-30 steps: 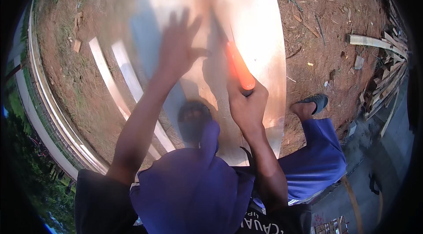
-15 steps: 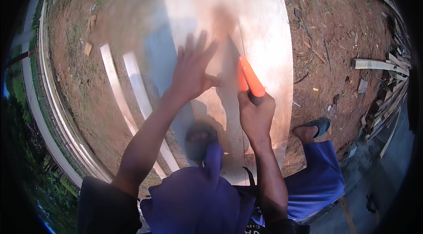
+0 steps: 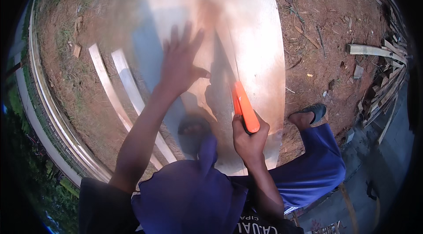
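A wide pale plywood sheet (image 3: 260, 40) lies in front of me, with a dark line running lengthwise along its middle. On it, left of that line, my left hand (image 3: 179, 64) rests with its fingers spread. My right hand (image 3: 252, 139) is wrapped round the orange handle of a handsaw (image 3: 246, 110). Its dark, narrow blade points away from me along the line; glare and blur hide part of the blade and its tip. My sandalled foot (image 3: 194, 130) stands on the sheet, close to the near end.
Two wooden strips (image 3: 132, 82) lie on the ground left of the sheet. A heap of scrap wood (image 3: 385, 88) is at the far right, beside grey paving (image 3: 365, 163). My other foot (image 3: 315, 113) is on the bare soil at the right.
My right hand has drawn the saw back toward me, and more of the blade shows. My left hand stays spread on the sheet. The whole view has shifted slightly.
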Action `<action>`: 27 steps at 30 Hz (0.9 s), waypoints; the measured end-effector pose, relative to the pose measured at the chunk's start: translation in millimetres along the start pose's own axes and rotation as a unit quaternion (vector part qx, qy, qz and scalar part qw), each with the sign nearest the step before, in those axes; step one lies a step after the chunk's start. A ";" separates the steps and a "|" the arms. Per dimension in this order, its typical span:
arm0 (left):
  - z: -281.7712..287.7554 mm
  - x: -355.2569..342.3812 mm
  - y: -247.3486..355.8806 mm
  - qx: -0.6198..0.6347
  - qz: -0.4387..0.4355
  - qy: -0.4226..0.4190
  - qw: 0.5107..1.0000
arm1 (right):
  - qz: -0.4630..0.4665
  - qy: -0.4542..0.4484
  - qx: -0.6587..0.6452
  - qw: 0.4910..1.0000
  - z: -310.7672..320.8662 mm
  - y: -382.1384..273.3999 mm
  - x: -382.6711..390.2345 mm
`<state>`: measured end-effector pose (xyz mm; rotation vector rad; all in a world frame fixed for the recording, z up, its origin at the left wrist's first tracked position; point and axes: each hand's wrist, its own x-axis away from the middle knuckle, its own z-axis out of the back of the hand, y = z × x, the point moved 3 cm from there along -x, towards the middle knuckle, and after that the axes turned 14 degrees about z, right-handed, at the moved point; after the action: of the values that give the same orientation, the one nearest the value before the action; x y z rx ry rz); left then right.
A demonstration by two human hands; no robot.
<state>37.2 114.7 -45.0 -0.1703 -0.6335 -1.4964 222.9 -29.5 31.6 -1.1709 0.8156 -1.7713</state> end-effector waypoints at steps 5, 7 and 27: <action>-1.5 -0.7 -3.8 0.006 -0.010 0.024 1.000 | -0.007 0.014 0.010 1.000 -18.3 -18.8 -42.4; -1.6 0.0 -6.7 0.007 -0.005 0.022 1.000 | 0.005 0.016 0.017 1.000 -0.5 -14.8 12.5; -3.5 -0.3 -2.3 -0.021 -0.038 0.053 0.998 | 0.072 -0.001 0.100 0.992 74.9 -26.8 150.0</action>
<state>36.1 113.0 -48.7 -0.0988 -0.5288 -1.5815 253.4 -157.6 138.9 -0.9582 0.6857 -1.6891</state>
